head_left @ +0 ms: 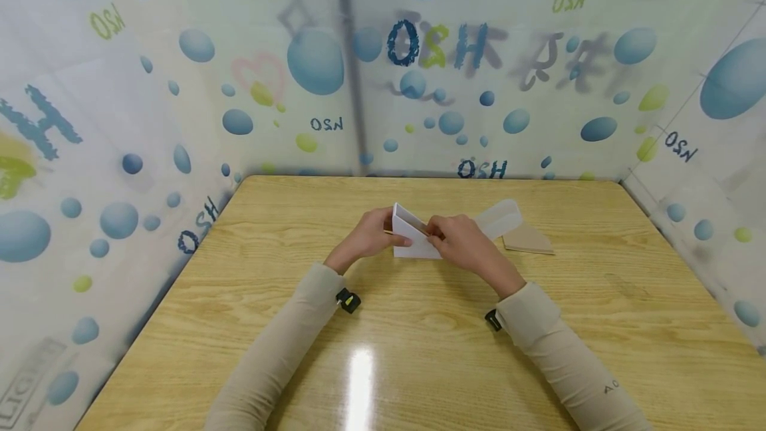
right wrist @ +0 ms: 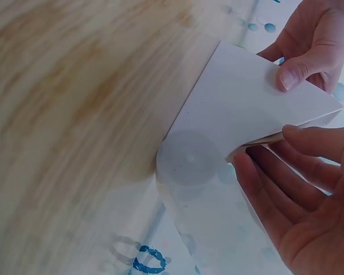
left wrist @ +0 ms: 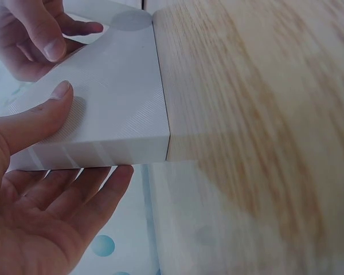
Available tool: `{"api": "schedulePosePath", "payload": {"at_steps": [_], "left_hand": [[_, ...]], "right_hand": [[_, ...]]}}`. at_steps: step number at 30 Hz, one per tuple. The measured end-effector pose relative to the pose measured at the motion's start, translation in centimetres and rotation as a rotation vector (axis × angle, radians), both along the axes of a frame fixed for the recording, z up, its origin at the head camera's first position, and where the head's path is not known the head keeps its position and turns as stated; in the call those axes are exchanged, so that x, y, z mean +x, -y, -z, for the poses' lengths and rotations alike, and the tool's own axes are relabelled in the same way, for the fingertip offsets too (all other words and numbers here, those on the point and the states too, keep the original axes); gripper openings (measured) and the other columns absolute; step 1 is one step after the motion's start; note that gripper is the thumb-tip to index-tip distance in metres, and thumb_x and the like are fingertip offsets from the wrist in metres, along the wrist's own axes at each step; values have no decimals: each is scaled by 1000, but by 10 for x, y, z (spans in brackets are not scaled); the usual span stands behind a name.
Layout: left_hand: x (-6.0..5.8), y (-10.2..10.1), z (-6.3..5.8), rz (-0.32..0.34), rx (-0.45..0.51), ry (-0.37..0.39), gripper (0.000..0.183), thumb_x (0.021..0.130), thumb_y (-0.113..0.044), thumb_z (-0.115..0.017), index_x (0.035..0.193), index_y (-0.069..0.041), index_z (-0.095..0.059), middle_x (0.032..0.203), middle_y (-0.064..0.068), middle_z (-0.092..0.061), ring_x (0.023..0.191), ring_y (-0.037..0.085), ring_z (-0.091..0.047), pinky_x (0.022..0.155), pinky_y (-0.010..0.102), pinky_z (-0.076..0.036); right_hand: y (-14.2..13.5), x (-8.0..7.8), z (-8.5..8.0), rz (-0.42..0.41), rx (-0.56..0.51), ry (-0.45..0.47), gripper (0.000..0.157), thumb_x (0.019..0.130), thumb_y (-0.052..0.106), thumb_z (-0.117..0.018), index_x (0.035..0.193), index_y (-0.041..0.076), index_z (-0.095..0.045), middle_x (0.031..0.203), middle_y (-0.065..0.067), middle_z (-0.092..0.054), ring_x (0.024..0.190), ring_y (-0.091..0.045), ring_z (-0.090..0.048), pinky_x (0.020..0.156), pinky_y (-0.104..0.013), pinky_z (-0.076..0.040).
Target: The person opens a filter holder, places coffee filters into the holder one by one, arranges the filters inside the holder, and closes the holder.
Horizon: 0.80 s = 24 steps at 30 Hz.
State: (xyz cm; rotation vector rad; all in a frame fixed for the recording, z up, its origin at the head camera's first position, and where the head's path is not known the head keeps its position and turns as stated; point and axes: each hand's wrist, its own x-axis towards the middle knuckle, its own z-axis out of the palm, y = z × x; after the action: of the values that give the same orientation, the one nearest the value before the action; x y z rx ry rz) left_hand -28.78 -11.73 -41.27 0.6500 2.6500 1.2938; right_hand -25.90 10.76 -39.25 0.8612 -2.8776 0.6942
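A white narrow box [head_left: 413,246] stands on its long edge on the table, its slanted top side open. My left hand [head_left: 374,235] grips its left end, thumb on the near face [left wrist: 112,97] and fingers under the end wall [left wrist: 109,150]. At the opening my right hand [head_left: 461,241] pinches a brown cardboard edge [right wrist: 266,140] between thumb and fingers; how deep the cardboard sits is hidden. A translucent rounded flap [head_left: 501,217] swings out from the box's right end, joined at a round corner [right wrist: 189,157].
Behind the flap, a brown cardboard piece [head_left: 529,239] rests on the wooden table [head_left: 419,338]. Printed curtains with blue and green dots [head_left: 317,62] hang round the table's far side and both sides. A small black clip [head_left: 348,300] sits at the left cuff.
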Motion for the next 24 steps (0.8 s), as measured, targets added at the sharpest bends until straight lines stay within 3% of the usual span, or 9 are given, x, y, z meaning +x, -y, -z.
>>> {"api": "schedulePosePath", "payload": {"at_steps": [8,17,24], "left_hand": [[1,0,-1,1,2,7,41,89,-12,-82,127,-7,-66,120,11,-74,108,26,-72,92,39,-59],[-1,0,0,-5,0,7,40,89,-11,-82,126,-8,-66,118,10,-75,106,25,-73,90,38,-59],[-2,-1,2,-6,6,13,41,89,-11,-83,126,-8,-66,118,11,-75,106,25,-73,90,38,-59]], "right_hand": [[-3,1,-8,26,-21,28,18,102,21,-67,110,6,-72,100,-9,-79,87,-20,-74,77,-39,-61],[-12,1,-16,32,-57,0,23,103,27,-66,113,7,-72,100,-7,-78,88,-20,-74,77,-41,-60],[-18,4,-25,25,-74,-49,19,102,23,-66,110,7,-72,98,-6,-78,88,-20,-74,78,-42,-60]]}}
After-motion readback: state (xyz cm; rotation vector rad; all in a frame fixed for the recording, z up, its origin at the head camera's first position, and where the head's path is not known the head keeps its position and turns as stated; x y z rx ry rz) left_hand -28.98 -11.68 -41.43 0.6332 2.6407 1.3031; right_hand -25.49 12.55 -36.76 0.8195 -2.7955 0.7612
